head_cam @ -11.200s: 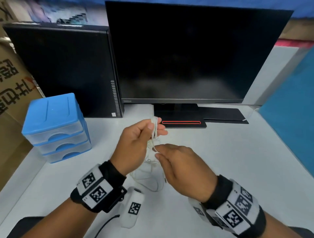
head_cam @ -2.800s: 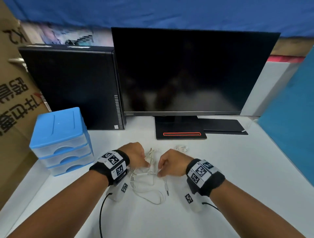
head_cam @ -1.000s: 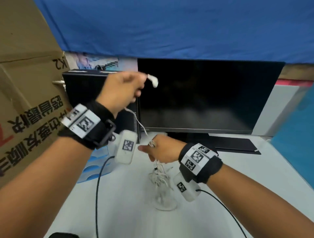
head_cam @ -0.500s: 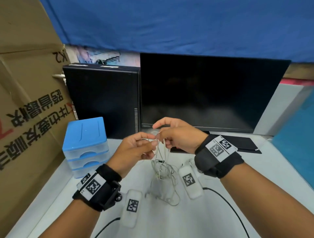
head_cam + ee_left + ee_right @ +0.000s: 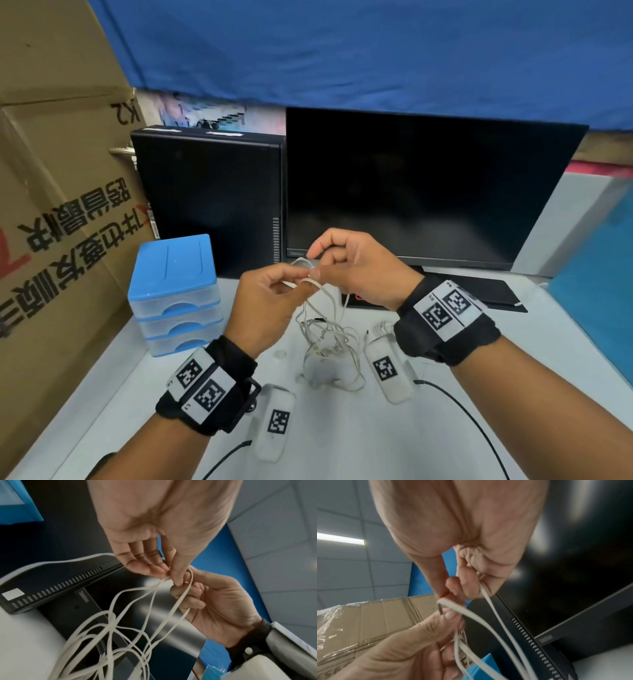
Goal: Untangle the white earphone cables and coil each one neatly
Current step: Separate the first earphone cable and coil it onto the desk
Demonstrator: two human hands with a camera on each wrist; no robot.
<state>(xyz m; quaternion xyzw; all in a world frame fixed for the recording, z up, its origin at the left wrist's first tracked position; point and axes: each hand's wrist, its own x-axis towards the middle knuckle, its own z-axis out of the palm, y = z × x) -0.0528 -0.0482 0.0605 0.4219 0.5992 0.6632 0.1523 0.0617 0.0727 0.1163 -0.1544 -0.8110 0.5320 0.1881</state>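
A tangle of white earphone cables (image 5: 325, 339) hangs from both hands down to the white desk (image 5: 445, 428). My left hand (image 5: 274, 291) pinches a folded loop of cable (image 5: 447, 604) between thumb and fingers. My right hand (image 5: 346, 263) pinches strands right beside it, fingertips touching the left hand's. Several strands (image 5: 133, 628) fan out below the hands into a knotted bundle, whose lower loops rest on the desk. A second small white cable bundle (image 5: 382, 327) lies on the desk under my right wrist.
A black monitor (image 5: 428, 192) and a black computer case (image 5: 205, 202) stand at the back. A blue-topped drawer unit (image 5: 174, 294) sits at the left beside a cardboard box (image 5: 58, 205). Black wrist-camera leads (image 5: 462, 411) trail over the desk front.
The left hand came down from high up, where it held an earbud, to meet the right hand. Both now pinch the cable close together above the tangle.
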